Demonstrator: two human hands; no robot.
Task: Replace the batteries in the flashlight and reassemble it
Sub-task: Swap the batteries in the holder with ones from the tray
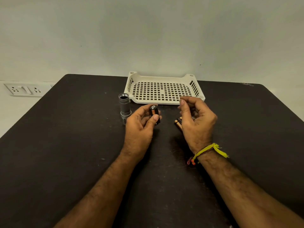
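Your left hand (139,124) grips the battery holder (154,112), flashlight body (124,106) upright just left, while your right hand (195,119), loosely curled with nothing seen in it, hides most loose batteries (178,123), so polarity is unreadable and one could go in reversed.

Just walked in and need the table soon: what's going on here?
A person is swapping flashlight batteries. The left hand holds the battery holder with a battery showing in it. The right hand hovers with fingers pinched, apparently empty, above loose batteries on the table. The flashlight body stands open-ended beside the tray, so it is not yet reassembled.
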